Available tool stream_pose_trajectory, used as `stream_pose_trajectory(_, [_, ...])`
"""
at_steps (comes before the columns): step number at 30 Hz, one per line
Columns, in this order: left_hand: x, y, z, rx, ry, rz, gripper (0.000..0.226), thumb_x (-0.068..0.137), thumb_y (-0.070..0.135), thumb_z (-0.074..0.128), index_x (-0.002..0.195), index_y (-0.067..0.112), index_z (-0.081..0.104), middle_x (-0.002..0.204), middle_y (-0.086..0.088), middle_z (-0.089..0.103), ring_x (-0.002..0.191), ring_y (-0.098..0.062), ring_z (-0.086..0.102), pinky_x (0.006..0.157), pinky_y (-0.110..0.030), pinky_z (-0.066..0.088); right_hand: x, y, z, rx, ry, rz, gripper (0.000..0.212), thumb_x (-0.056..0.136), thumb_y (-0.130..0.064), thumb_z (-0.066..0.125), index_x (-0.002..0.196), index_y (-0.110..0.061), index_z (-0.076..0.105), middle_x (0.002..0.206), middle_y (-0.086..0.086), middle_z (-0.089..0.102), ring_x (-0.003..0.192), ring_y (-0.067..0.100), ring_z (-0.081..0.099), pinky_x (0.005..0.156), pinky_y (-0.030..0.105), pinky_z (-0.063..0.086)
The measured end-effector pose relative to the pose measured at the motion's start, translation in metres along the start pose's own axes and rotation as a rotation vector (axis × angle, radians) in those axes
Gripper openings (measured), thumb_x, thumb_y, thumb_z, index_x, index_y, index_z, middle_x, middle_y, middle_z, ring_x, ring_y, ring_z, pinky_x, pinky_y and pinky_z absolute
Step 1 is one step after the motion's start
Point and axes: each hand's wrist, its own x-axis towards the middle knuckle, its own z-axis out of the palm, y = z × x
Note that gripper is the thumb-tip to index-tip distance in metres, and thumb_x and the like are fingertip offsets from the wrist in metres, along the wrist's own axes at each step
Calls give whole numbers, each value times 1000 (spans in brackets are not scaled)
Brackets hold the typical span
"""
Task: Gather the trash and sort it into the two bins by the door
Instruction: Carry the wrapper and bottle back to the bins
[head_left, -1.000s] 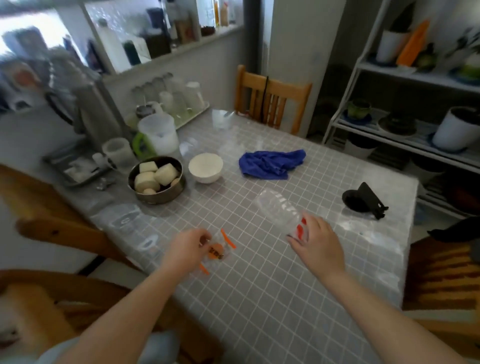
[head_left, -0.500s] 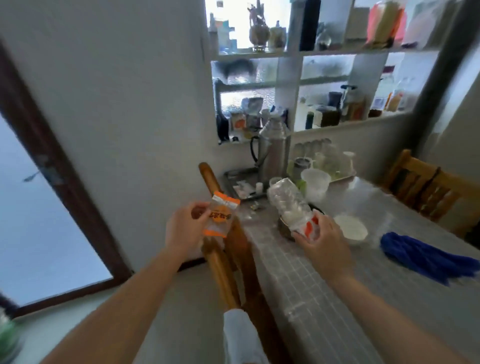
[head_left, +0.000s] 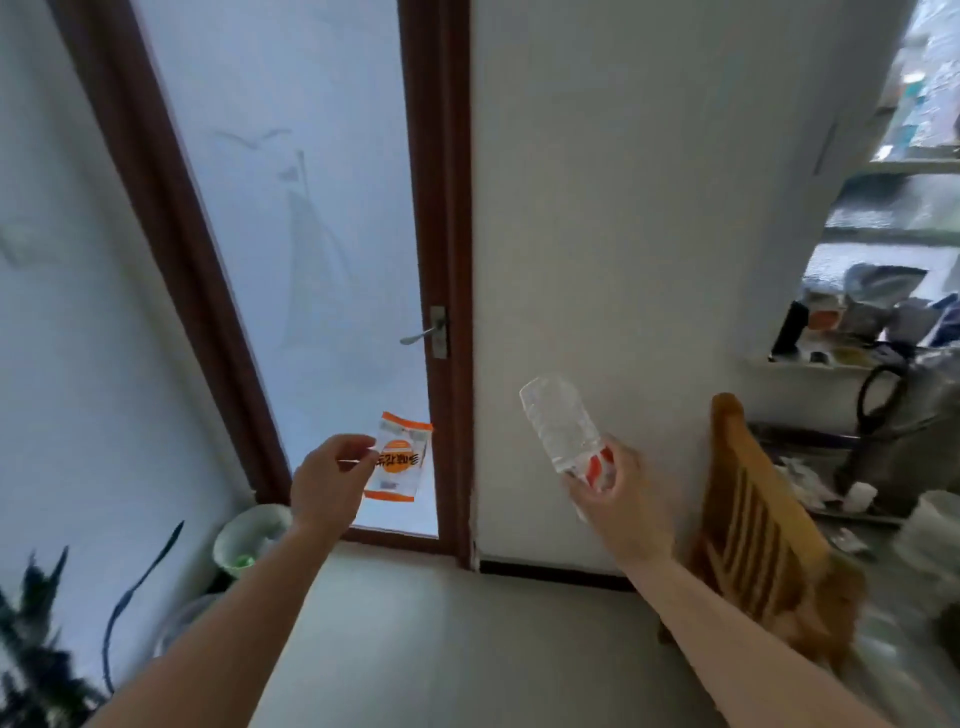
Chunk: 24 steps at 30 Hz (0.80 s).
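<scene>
My left hand (head_left: 330, 480) pinches a small clear wrapper with orange edges and an orange round label (head_left: 399, 457), held up in front of the door. My right hand (head_left: 613, 499) grips an empty clear plastic bottle (head_left: 563, 423) by its red-and-white labelled end, the bottle pointing up and to the left. Low at the left, by the door frame, stands a bin lined with a pale green bag (head_left: 249, 538). The rim of a second bin (head_left: 182, 621) shows just below it, mostly hidden by my left forearm.
A brown-framed frosted glass door (head_left: 311, 234) with a metal handle (head_left: 423, 332) faces me. A wooden chair back (head_left: 753, 514) stands at the right, with the cluttered table and shelves (head_left: 878, 332) behind it. A dark plant (head_left: 36, 639) is at the lower left. Pale floor lies ahead.
I have turned left from the table toward the door. Both hands lifted the wrapper and the bottle off the table and carry them in front of me.
</scene>
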Motion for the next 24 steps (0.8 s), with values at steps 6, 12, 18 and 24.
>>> stream_pose_trajectory(6, [37,-72,-71,28,145,-109,15,83,22,70,94,11,72,80,-1,70,76,-16,65,62,-20,43,40,-71,111,37,-160,-117,59,75,-51,66,119,-15,52,109,4,60,96,21,56,81,35,49])
stream_pose_trajectory(12, [81,-122,-100,39,264,-276,23,83,35,69,93,15,71,84,1,69,81,-18,65,77,-33,52,78,-125,211,108,-296,-230,67,76,-49,69,128,-12,49,118,7,60,103,24,56,83,33,48])
stream_pose_trajectory(18, [159,-159,-90,18,363,-393,11,84,22,67,93,16,69,92,-4,72,89,-23,66,84,-42,55,149,-156,307,177,-434,-321,59,75,-52,67,120,-17,52,110,3,61,93,20,57,78,38,54])
stream_pose_trajectory(24, [240,-193,-82,12,417,-506,13,84,23,67,95,17,70,93,-2,72,91,-22,66,84,-43,56,225,-177,389,195,-561,-368,52,75,-53,64,115,-21,53,106,0,62,89,17,58,75,40,57])
